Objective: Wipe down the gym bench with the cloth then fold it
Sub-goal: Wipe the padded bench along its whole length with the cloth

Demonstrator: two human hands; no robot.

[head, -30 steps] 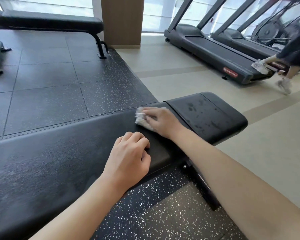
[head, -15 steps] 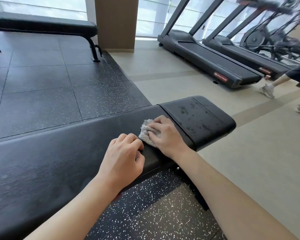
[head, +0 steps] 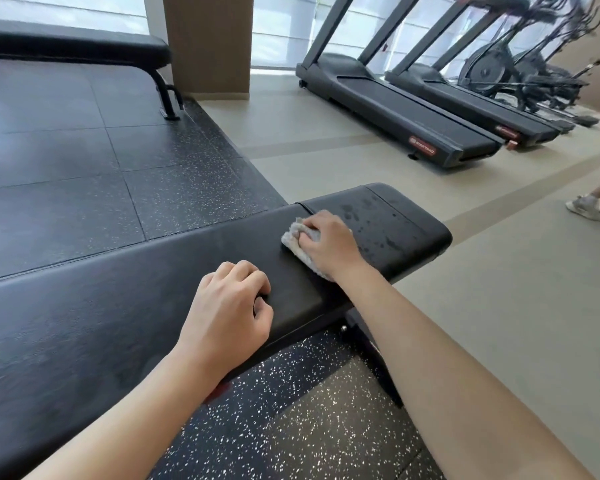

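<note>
A black padded gym bench point(head: 125, 306) runs from the lower left to the middle right. Wet spots mark its far end section point(head: 388, 220). My right hand point(head: 329, 242) presses a crumpled grey-white cloth point(head: 293, 239) onto the pad beside the seam of that end section, fingers curled over the cloth. Most of the cloth is hidden under the hand. My left hand point(head: 227, 311) rests on the near edge of the pad with its fingers curled, holding nothing.
A second black bench point(head: 73, 46) stands at the back left on the dark rubber tiles. Two treadmills point(head: 395, 109) and exercise bikes point(head: 534, 74) line the beige floor at the right. A person's shoes point(head: 586, 207) are at the right edge. A brown pillar point(head: 207, 43) rises behind.
My right hand has slid the cloth from the near edge of the pad back toward the far side, by the seam. The left hand has stayed put. The walking person has moved right.
</note>
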